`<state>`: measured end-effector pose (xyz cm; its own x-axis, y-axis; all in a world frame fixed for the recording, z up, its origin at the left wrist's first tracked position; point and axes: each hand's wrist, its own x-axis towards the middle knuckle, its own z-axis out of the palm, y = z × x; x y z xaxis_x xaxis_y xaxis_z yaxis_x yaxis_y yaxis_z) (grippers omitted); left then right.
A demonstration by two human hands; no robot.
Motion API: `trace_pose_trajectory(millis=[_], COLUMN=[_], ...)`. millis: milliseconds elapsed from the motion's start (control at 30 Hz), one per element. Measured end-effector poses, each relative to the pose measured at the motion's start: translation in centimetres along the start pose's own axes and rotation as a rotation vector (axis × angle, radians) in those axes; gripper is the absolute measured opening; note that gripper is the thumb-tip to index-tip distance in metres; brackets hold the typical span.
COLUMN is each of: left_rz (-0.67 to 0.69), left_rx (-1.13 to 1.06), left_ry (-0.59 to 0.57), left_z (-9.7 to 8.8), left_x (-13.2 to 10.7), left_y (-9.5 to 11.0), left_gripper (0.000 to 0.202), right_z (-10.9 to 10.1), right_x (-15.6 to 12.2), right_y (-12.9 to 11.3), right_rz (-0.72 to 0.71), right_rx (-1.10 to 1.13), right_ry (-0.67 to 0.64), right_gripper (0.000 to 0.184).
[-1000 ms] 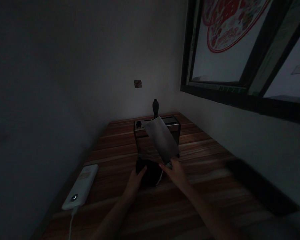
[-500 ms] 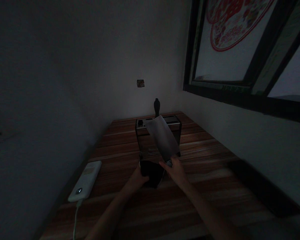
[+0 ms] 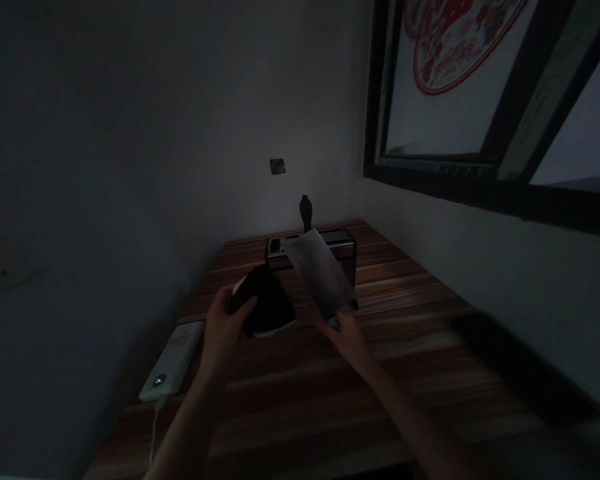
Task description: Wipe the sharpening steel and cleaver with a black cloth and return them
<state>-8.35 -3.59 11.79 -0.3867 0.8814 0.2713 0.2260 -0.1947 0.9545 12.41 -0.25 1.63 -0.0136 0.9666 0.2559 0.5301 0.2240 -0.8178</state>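
Note:
The room is dim. My right hand (image 3: 347, 337) is closed round the handle of a cleaver (image 3: 320, 272), whose broad blade points up and away in front of a knife block (image 3: 347, 250). My left hand (image 3: 223, 330) grips a dark, rounded object with a pale rim (image 3: 265, 303), lifted off the wooden table (image 3: 405, 347) to the left of the blade. A black knife handle (image 3: 306, 212) sticks up out of the block's top.
A white power bank (image 3: 173, 360) with a lit indicator and cable lies at the table's left edge. A long dark object (image 3: 520, 370) lies along the right wall. A window frame (image 3: 480, 190) hangs above on the right.
My left hand has picked the dark object up from the table under the blade and carried it up and to the left. The cleaver has stayed in nearly the same place.

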Motion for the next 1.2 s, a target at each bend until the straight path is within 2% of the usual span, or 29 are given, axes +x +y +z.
trace_pose_trajectory(millis=[100, 233, 300, 400, 467, 567, 667, 800, 933, 1200], left_rz=[0.227, 0.66, 0.835, 0.978, 1.001, 1.008, 1.05, 1.112, 1.128, 1.179], left_rx=[0.074, 0.301, 0.385, 0.52, 0.638, 0.742, 0.779, 0.854, 0.908, 0.927], left_ry=[0.168, 0.364, 0.329, 0.117, -0.046, -0.167, -0.274, -0.402, -0.413, -0.359], left_z=[0.6, 3.1, 5.1, 8.3, 10.0, 11.1, 10.8, 10.2, 9.9, 9.7], left_x=[0.6, 1.6, 2.2, 3.2, 3.7, 3.8, 3.6, 3.6, 4.1, 5.1], left_y=[3.6, 6.9, 7.2, 6.1, 4.8, 3.0, 2.3, 2.5, 2.8, 3.4], left_gripper=[0.032, 0.022, 0.02, 0.025, 0.03, 0.037, 0.046, 0.056, 0.06, 0.047], right_z=[0.0, 0.1, 0.2, 0.3, 0.2, 0.2, 0.3, 0.4, 0.3, 0.2], right_x=[0.0, 0.0, 0.0, 0.0, 0.0, 0.0, 0.0, 0.1, 0.0, -0.1], right_y=[0.0, 0.2, 0.4, 0.5, 0.4, 0.2, 0.2, 0.5, 0.5, 0.4], right_rz=[-0.003, -0.026, -0.026, -0.029, -0.02, 0.0, 0.007, 0.0, 0.003, 0.006], right_rx=[-0.012, -0.019, -0.016, -0.009, -0.006, -0.013, -0.011, -0.029, -0.059, -0.207], right_ry=[-0.004, 0.021, 0.034, 0.029, 0.018, 0.012, 0.002, -0.005, -0.001, -0.001], right_gripper=[0.033, 0.031, 0.03, 0.029, 0.028, 0.027, 0.029, 0.031, 0.032, 0.034])
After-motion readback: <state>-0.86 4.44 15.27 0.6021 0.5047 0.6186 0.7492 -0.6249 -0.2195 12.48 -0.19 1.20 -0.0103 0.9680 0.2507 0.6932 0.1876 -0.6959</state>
